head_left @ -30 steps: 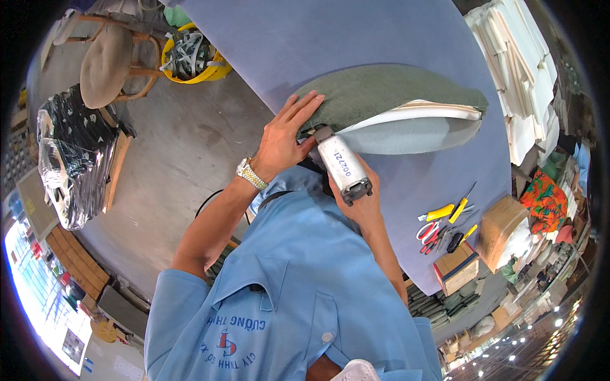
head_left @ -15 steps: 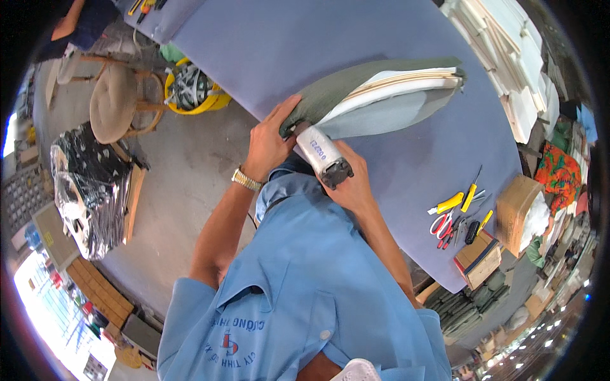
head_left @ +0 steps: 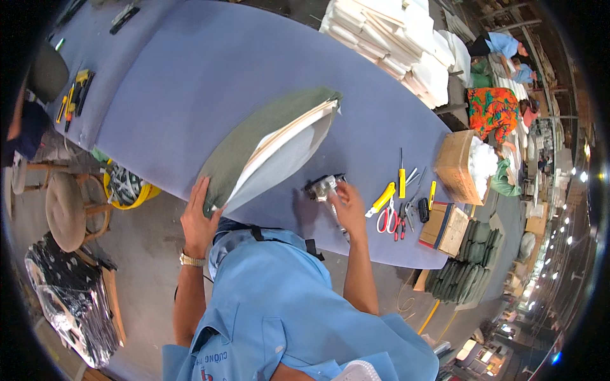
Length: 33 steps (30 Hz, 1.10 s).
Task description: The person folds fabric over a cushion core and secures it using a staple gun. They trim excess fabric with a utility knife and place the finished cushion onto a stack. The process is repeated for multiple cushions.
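Observation:
A curved seat cushion (head_left: 270,136), with dark green fabric outside and a pale board and white padding along its open side, stands tilted over the blue-grey table. My left hand (head_left: 198,219) grips its near corner, fingers on the green fabric and thumb toward the inner side. To the right of the cushion, a silver staple gun (head_left: 325,187) is low over the tabletop. My right hand (head_left: 348,206), slightly smeared by motion, is closed around it. Whether the gun rests on the table I cannot tell.
Beyond my right hand lie a yellow cutter (head_left: 382,198), a yellow-handled screwdriver (head_left: 401,183), red-handled scissors (head_left: 386,221) and pliers. A cardboard box (head_left: 454,162) with white stuffing stands at the right edge. White padded panels (head_left: 406,47) are piled at the far side. A yellow basket (head_left: 131,200) is at left.
The staple gun has moved away from the cushion's near corner, to the right, in my right hand. My left hand still grips that corner. The view has turned toward the right.

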Motion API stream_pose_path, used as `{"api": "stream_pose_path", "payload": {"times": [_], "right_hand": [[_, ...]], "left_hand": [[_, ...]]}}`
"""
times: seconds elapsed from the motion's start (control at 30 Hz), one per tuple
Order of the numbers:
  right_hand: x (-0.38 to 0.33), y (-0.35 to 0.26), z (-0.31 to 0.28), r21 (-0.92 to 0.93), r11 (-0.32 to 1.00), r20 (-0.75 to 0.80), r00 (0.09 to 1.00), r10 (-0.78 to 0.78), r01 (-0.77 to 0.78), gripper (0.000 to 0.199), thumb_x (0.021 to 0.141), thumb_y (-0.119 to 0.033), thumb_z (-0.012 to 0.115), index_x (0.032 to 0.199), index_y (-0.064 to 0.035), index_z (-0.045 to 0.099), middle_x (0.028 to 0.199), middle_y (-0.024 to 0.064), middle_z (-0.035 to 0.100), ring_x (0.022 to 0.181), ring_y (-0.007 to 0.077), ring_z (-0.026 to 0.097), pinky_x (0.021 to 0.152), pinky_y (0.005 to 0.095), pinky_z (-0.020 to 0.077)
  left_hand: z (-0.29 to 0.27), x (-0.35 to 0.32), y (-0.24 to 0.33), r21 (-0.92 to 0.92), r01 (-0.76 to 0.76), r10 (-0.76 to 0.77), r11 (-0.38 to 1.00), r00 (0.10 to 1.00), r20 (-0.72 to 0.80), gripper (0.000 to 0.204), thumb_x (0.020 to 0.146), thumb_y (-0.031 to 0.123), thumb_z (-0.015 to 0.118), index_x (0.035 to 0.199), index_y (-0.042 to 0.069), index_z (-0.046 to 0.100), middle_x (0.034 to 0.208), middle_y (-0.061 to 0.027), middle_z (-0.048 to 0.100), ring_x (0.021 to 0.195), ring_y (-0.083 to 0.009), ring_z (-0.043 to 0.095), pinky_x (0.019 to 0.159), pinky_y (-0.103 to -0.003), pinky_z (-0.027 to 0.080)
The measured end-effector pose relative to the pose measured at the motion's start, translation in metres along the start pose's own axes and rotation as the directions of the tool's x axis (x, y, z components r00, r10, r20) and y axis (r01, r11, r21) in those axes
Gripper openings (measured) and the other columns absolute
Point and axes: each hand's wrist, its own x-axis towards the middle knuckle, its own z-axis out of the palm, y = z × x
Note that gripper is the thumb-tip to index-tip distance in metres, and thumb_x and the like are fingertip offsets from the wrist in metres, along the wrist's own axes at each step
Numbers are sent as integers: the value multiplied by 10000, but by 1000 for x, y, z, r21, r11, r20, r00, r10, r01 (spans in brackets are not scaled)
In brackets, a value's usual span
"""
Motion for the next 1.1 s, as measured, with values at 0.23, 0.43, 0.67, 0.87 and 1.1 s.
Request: {"api": "stream_pose_path", "payload": {"times": [0.23, 0.43, 0.67, 0.87, 1.1], "right_hand": [[104, -120, 20, -91, 989, -280, 950, -137, 116, 489, 946, -375, 725, 1246, -12, 590, 1223, 202, 686, 1063, 316, 716, 884, 418, 553], [152, -103, 29, -16, 963, -332, 907, -259, 269, 269, 1013, -267, 598, 944, -7, 605, 869, 208, 647, 807, 336, 659, 737, 461, 502], [22, -89, 11, 139, 937, -162, 941, -298, 321, 254, 1009, -178, 588, 851, 8, 518, 724, 147, 481, 639, 255, 466, 613, 372, 411], [-33, -45, 23, 249, 947, -193, 969, -155, 201, 266, 963, -152, 625, 807, 21, 498, 739, 130, 482, 638, 236, 447, 599, 354, 400], [-25, -69, 7, 179, 958, -373, 916, -147, 226, 169, 888, -124, 687, 1003, -7, 644, 1179, 183, 639, 1009, 309, 684, 816, 376, 566]], "left_hand": [[4, -10, 2, 24, -38, 37, 999, 999, 15, 837, 762, 58, 823, 1527, 117, 487, 1549, -162, 512, 1420, -411, 487, 1141, -456, 454], [-9, 0, 0, -9, -8, 8, 1000, 998, 55, 798, 785, 105, 835, 1512, 106, 507, 1476, -200, 575, 1364, -400, 551, 1101, -449, 485], [-112, -53, 3, 33, 337, -310, 941, 818, 484, 754, 818, 109, 838, 1502, 79, 523, 1411, -198, 639, 1273, -276, 652, 998, -401, 552], [-106, -16, 4, -38, 297, -141, 954, 558, 818, 910, 836, 424, 847, 1554, 43, 439, 1485, -257, 554, 1368, -386, 554, 1147, -444, 434], [35, 83, 113, -156, -314, 294, 937, 459, 838, 1077, 836, 472, 793, 1602, -44, 241, 1634, -283, 323, 1521, -423, 324, 1218, -511, 319]]}}
